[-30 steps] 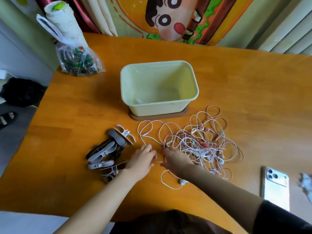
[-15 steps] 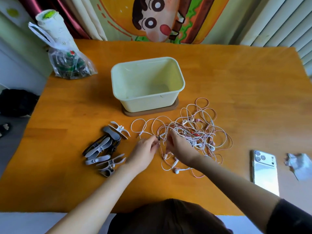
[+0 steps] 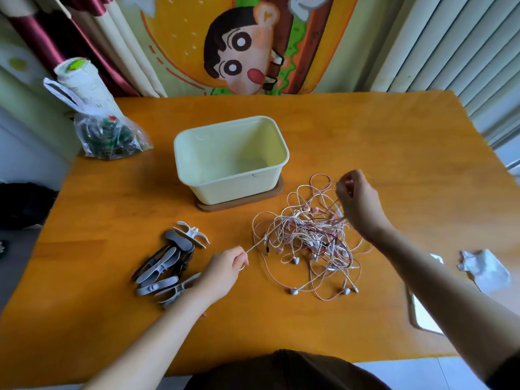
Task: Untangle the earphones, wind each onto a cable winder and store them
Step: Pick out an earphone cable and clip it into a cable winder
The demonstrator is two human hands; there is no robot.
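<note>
A tangled heap of white and pink earphones (image 3: 306,237) lies on the orange wooden table (image 3: 112,209), right of centre. My left hand (image 3: 225,270) pinches a cable end pulled taut out of the heap's left side. My right hand (image 3: 358,202) is raised over the heap's far right edge and pinches a pink loop of cable. A pile of grey, black and white cable winders (image 3: 171,263) lies just left of my left hand. A pale green plastic tub (image 3: 278,146) stands empty on a brown lid behind the heap.
A clear plastic bag (image 3: 107,133) with a rolled white pack stands at the table's far left corner. A phone (image 3: 422,313) lies under my right forearm, partly hidden. Crumpled white paper (image 3: 484,266) sits near the right edge. A cartoon cushion and curtains are behind the table.
My hands were together at the heap's near left edge. My right hand has moved up to the far right side of the tangle, and my left hand has drawn a cable out to the left.
</note>
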